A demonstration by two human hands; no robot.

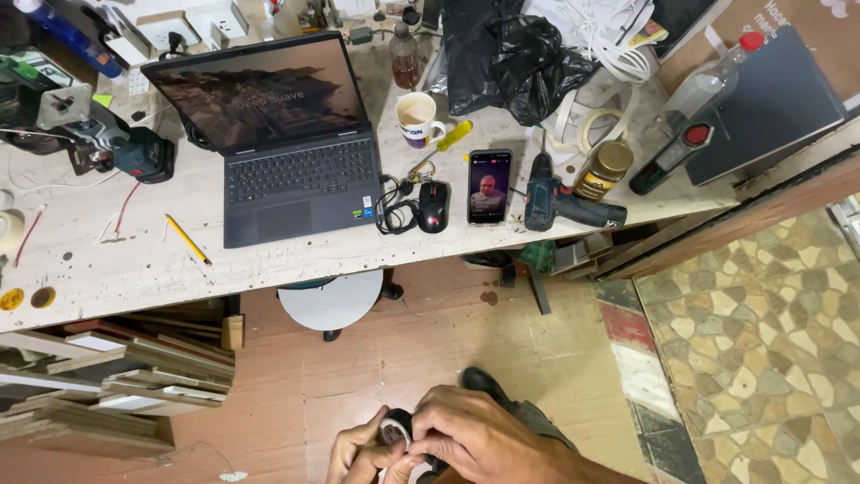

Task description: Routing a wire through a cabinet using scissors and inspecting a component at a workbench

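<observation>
Black roll: a small black roll, seemingly tape, [396,425] is gripped between both hands at the bottom edge of the head view, low over the wooden floor [403,358].
Left hand: the left hand [358,455] is cupped under the roll, fingers curled against its side, apparently to steady it.
Right hand: the right hand [479,439] is folded over the roll from the other side, fingers closed on it; the roll's far half is hidden by them.
Beyond the fingertips: a round white stool [331,300] is seen, then the workbench [134,269].
On the bench: a laptop [278,134], mug [417,119], mouse [434,206], phone [490,185], cordless drill [560,202] and pencil [187,238] are laid out, well apart from the hands.
Obstruction: nothing is seen between hands and roll.
</observation>
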